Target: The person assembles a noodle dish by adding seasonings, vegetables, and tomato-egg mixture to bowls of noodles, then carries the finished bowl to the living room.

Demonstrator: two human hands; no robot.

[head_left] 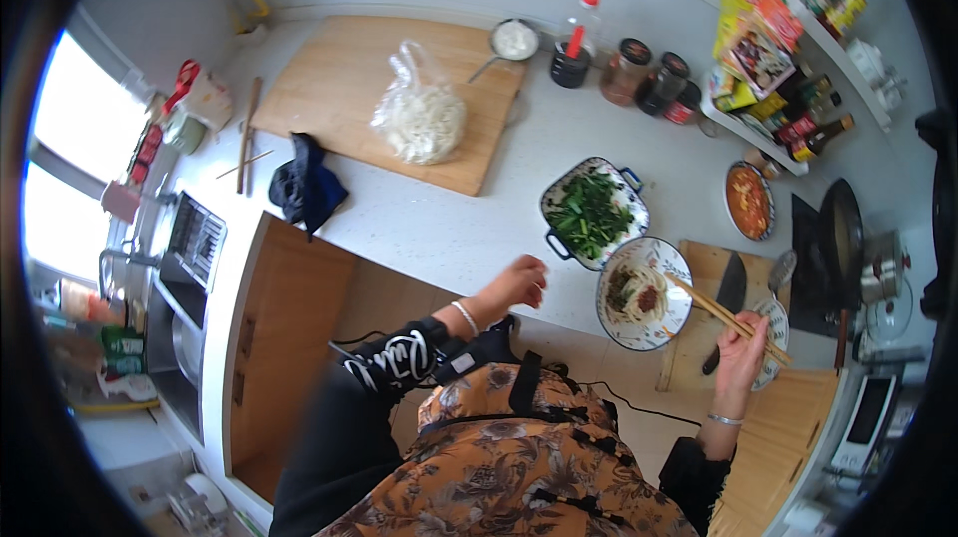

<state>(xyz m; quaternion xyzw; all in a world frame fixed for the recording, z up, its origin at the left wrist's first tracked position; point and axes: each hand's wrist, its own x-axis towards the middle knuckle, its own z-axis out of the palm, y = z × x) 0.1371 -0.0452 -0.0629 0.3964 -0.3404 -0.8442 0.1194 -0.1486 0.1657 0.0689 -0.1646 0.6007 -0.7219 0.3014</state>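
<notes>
"How's the right hand [740,352]?"
"Clamped on wooden chopsticks [707,304], their tips at the right side of the patterned bowl [654,252]."
"And the left hand [517,283]?"
"Loosely curled near the front edge of the surface [419,238]; I can't tell whether its fingertips meet."
"Where's the bowl?"
"At that front edge, with noodles [631,305] and red topping [648,298] inside. Just beyond sits a dish of chopped greens [587,210]."
"Farther back?"
"A clear bag [424,123] on a wooden board [319,73]."
</notes>
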